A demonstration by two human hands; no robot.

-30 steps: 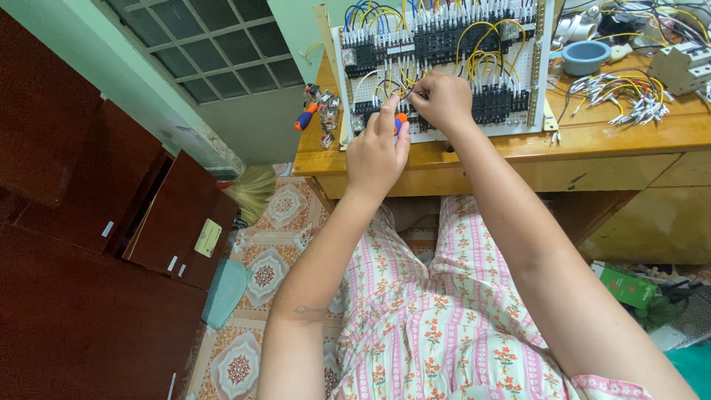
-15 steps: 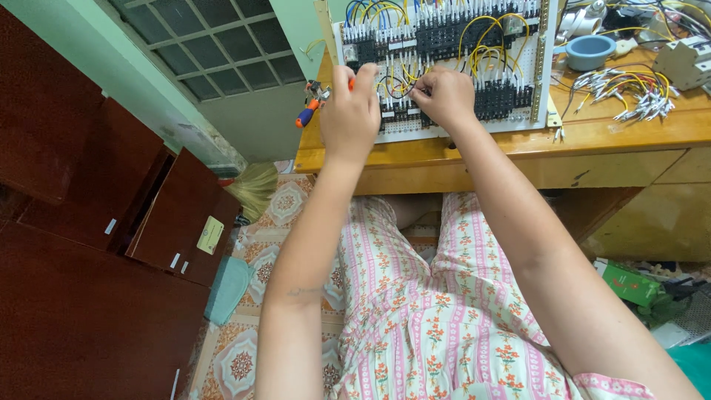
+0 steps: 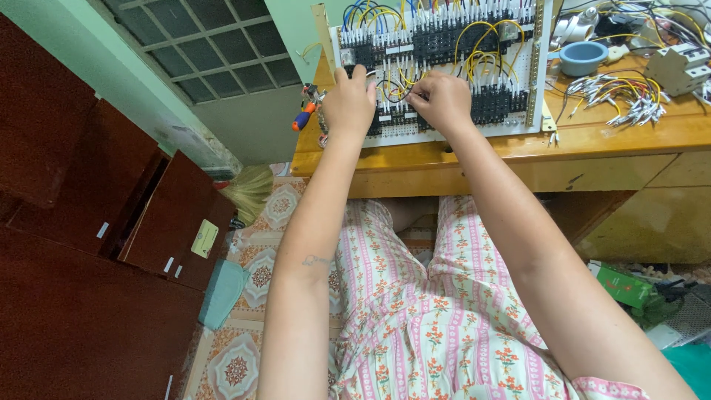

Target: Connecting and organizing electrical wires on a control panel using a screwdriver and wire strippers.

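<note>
A white perforated wiring panel (image 3: 529, 122) lies on the wooden table (image 3: 592, 141). It carries rows of black terminal blocks (image 3: 489, 107) and yellow, blue and black wires. My left hand (image 3: 346, 104) is curled at the panel's left part, its fingertips pinched at a terminal block where a short black wire (image 3: 392, 96) starts. My right hand (image 3: 444, 100) pinches the other end of that black loop near the panel's middle. Both forearms reach up from my lap.
An orange-and-blue screwdriver (image 3: 302, 118) lies at the table's left edge. A blue bowl (image 3: 583, 57), a bundle of ferruled wires (image 3: 626, 92) and a white breaker (image 3: 678, 67) sit to the right. Dark wooden cabinets (image 3: 111, 222) stand on the left.
My left hand has moved up from the panel's lower edge to its upper left part. My right hand stayed near the panel's middle, and the view shifted slightly.
</note>
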